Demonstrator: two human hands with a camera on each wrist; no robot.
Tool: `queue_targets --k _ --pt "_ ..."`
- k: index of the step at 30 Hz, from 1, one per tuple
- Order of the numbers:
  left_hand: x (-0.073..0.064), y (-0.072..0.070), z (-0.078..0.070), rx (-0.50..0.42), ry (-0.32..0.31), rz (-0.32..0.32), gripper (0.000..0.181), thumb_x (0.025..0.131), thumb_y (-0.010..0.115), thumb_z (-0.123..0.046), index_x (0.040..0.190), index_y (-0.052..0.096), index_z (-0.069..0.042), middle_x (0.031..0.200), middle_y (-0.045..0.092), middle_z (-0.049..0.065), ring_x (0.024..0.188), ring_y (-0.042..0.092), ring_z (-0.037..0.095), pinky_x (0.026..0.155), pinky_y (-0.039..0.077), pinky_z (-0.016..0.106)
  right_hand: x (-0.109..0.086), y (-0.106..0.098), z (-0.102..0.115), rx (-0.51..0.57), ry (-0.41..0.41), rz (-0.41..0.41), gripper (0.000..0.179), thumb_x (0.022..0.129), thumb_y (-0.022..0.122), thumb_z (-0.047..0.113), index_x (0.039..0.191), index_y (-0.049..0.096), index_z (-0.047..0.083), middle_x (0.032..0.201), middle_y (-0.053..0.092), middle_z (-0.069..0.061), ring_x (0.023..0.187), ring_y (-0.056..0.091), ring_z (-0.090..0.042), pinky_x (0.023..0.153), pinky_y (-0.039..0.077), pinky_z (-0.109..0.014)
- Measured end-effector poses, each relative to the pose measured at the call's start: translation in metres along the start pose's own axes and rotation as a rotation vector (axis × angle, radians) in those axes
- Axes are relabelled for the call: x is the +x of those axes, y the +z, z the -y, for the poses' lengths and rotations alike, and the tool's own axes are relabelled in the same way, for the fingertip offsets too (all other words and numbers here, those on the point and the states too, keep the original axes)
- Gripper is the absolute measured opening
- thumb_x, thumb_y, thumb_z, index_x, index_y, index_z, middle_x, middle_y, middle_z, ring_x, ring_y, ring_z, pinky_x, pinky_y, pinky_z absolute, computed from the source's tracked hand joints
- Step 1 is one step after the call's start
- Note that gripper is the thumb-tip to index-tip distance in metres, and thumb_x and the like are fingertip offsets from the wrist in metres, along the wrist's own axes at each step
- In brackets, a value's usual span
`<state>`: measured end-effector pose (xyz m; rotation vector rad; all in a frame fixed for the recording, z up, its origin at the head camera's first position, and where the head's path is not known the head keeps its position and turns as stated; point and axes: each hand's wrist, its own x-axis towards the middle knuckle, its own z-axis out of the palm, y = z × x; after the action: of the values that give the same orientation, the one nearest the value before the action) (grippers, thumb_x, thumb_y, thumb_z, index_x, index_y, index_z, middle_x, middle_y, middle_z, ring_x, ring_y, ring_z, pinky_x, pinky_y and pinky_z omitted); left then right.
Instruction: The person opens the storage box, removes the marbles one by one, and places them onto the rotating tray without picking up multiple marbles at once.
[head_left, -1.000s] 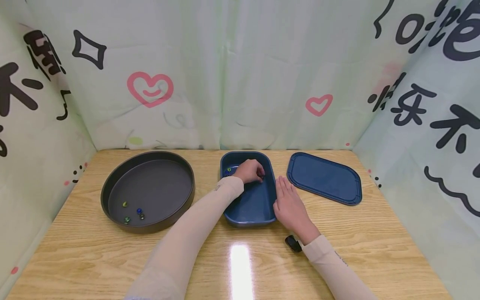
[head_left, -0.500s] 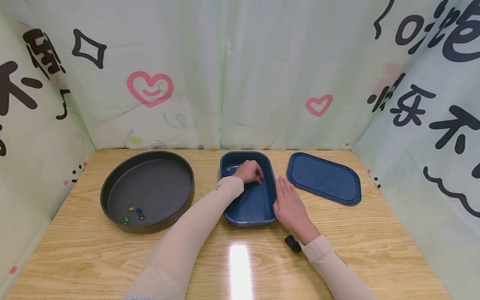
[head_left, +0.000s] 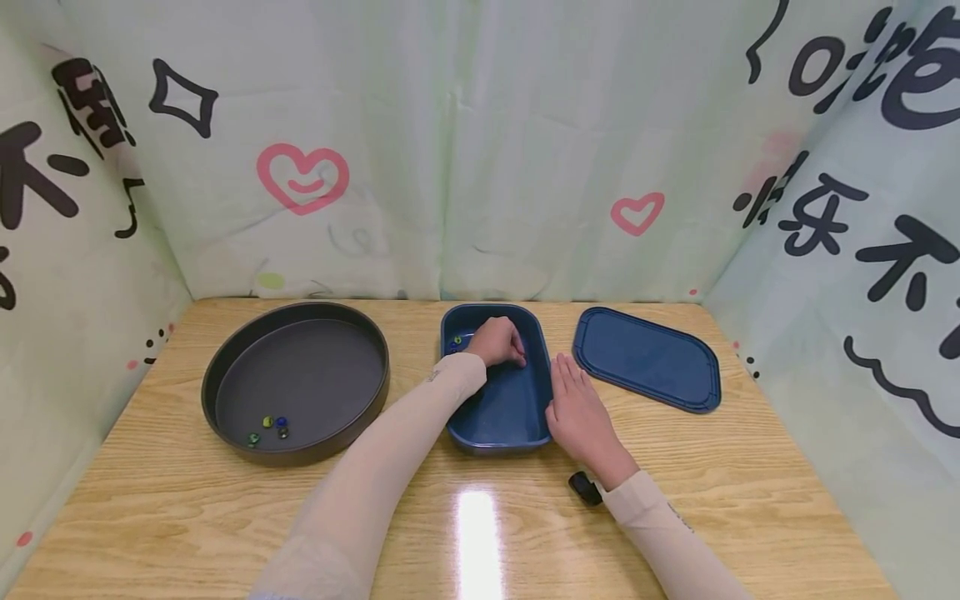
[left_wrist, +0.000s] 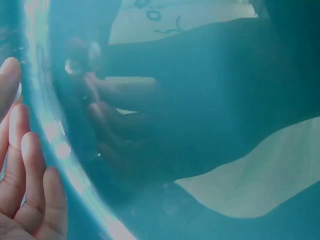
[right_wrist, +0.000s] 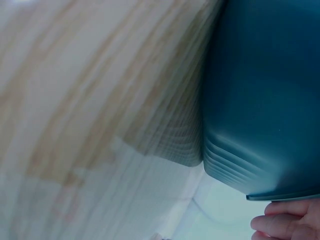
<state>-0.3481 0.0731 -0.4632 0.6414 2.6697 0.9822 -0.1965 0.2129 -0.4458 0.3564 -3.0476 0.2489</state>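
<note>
The left hand (head_left: 498, 340) is placed inside the blue container (head_left: 501, 425), which is set at the middle of the wooden table (head_left: 750, 517); its fingers are curled near the container's right inner wall, and only a narrow gap is left between thumb and forefinger; a pale glint is caught there in the left wrist view, but whether anything is held cannot be told; the right hand (head_left: 583, 417) is laid with straight fingers along the container's outer right side, nothing being gripped by it; small green and blue marbles (head_left: 457, 340) are seen in the container's far left part, beside the left wrist; to the left, a dark round tray (head_left: 315, 358) is placed, and in its near left part a yellow-green marble (head_left: 267, 422), a blue marble (head_left: 281, 422), a dark marble (head_left: 282, 432) and a green marble (head_left: 253, 438) are gathered; a flat blue lid (head_left: 647, 360) is laid to the container's right; a pale cloth (head_left: 525, 100) marked with black and pink drawings is hung behind.
</note>
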Motion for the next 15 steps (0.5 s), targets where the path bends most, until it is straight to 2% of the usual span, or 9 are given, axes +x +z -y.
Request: queue_targets --k 3,7,11,15 --pt "-0.003 -0.003 -0.001 0.025 0.01 -0.026 0.012 0.071 0.081 -0.023 0.074 0.075 -0.013 0.075 0.072 -0.003 0.064 0.064 0.006 0.069 0.053 0.02 0.0 0.001 0.0 -0.008 -0.003 0.0 0.058 0.093 0.041 0.013 0.143 0.024 -0.012 0.151 0.025 -0.027 0.143 0.021 -0.037 0.115 0.021 -0.051" --pt "-0.011 -0.016 -0.007 0.018 0.017 -0.046 0.013 0.072 0.081 -0.023 0.075 0.076 -0.012 0.075 0.073 -0.001 0.066 0.065 0.007 0.07 0.052 0.021 0.001 0.003 -0.001 -0.007 -0.008 -0.007 0.058 0.093 0.043 0.012 0.143 0.024 -0.012 0.151 0.026 -0.027 0.142 0.022 -0.038 0.114 0.022 -0.051" --pt "-0.016 -0.031 -0.015 0.01 0.069 -0.055 0.015 0.073 0.081 -0.024 0.078 0.076 -0.011 0.076 0.073 0.001 0.069 0.065 0.008 0.071 0.052 0.02 0.001 0.003 -0.001 -0.009 -0.013 -0.017 0.058 0.093 0.043 0.012 0.142 0.025 -0.013 0.15 0.027 -0.028 0.142 0.023 -0.039 0.114 0.023 -0.051" --pt "-0.024 -0.046 -0.022 -0.004 0.109 -0.034 0.014 0.074 0.079 -0.023 0.081 0.076 -0.01 0.079 0.074 0.002 0.071 0.066 0.009 0.07 0.052 0.02 0.002 0.003 -0.001 -0.016 -0.018 -0.016 0.058 0.093 0.043 0.012 0.142 0.025 -0.013 0.15 0.027 -0.028 0.142 0.023 -0.039 0.114 0.023 -0.052"
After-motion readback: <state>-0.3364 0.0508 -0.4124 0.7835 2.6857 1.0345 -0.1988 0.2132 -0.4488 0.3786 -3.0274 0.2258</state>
